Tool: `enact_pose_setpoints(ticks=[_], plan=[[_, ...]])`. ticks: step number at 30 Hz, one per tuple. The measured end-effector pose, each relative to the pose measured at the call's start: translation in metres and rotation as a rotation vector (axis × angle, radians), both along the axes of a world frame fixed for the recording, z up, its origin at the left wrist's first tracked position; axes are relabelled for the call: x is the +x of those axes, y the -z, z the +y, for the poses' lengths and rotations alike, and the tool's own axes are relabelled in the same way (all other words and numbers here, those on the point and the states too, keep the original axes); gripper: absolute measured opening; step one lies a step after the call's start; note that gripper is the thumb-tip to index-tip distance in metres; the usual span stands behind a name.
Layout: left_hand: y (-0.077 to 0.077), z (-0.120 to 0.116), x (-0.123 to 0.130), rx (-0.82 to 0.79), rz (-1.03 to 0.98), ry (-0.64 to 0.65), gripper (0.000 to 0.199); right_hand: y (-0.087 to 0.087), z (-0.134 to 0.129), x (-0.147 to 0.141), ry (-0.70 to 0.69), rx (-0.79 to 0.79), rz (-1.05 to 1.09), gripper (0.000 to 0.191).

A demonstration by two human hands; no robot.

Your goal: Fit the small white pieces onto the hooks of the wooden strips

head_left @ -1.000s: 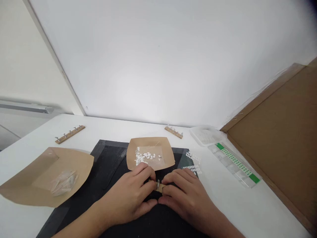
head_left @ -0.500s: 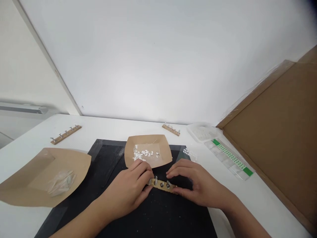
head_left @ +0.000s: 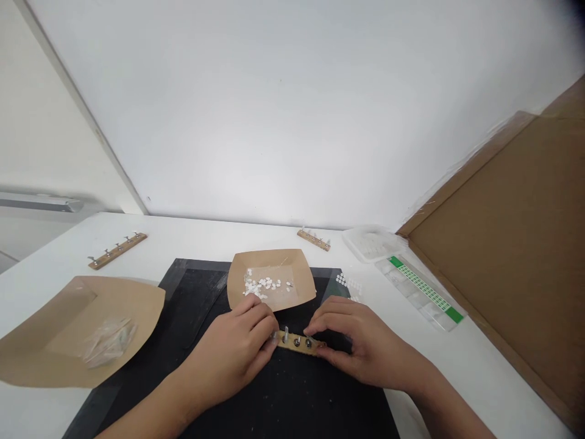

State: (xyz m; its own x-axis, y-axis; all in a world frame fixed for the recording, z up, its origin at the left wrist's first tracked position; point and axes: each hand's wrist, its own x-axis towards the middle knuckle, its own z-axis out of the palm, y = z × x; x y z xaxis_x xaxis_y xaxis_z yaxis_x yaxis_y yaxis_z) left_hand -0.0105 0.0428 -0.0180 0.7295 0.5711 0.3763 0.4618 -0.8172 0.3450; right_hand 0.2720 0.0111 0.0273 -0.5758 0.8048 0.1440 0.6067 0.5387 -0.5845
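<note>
A short cork-coloured strip (head_left: 299, 342) with several small metal stands and clear tips lies over the black mat (head_left: 292, 396). The fingers of my left hand (head_left: 242, 341) are closed on its left end. My right hand (head_left: 351, 338) is at its right end, thumb against the strip and index finger close to the rightmost clear tip; whether it pinches that tip is too small to tell. Just behind my left hand, a brown paper tray (head_left: 304, 280) holds many white bits (head_left: 267, 283).
Another brown tray (head_left: 59, 305) with clear plastic pieces (head_left: 112, 342) stands left. Similar strips lie at the back left (head_left: 117, 250) and back centre (head_left: 313, 239). A clear case (head_left: 372, 242), a green-edged packet (head_left: 427, 292) and white dots (head_left: 348, 281) are at right, beside cardboard (head_left: 507, 244).
My right index finger has come down closer to the right end of the strip. The whole view has shifted slightly; my left hand keeps its grip.
</note>
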Motion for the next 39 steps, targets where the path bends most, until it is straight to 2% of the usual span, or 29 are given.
enact_pose_setpoints(ticks=[12, 18, 30, 36, 39], plan=[[0.0014, 0.0007, 0.0002, -0.015, -0.002, 0.0, 0.006, 0.0017, 0.0, -0.0063, 0.014, 0.007, -0.103, 0.012], [0.0003, 0.0005, 0.0002, -0.012, 0.005, 0.002, 0.007, 0.0036, -0.0007, -0.0057, 0.044, -0.026, -0.105, 0.02], [0.0008, -0.0021, 0.0002, -0.011, 0.03, 0.004, 0.008, 0.0042, -0.0014, -0.0052, 0.091, -0.023, -0.134, 0.022], [0.0002, -0.0015, 0.0003, -0.007, 0.047, 0.001, 0.007, 0.0015, -0.0015, -0.0055, 0.08, 0.057, -0.107, 0.039], [-0.0016, -0.0005, 0.0007, 0.011, 0.044, -0.004, 0.007, 0.0035, -0.0004, -0.0064, 0.077, 0.165, -0.054, 0.016]])
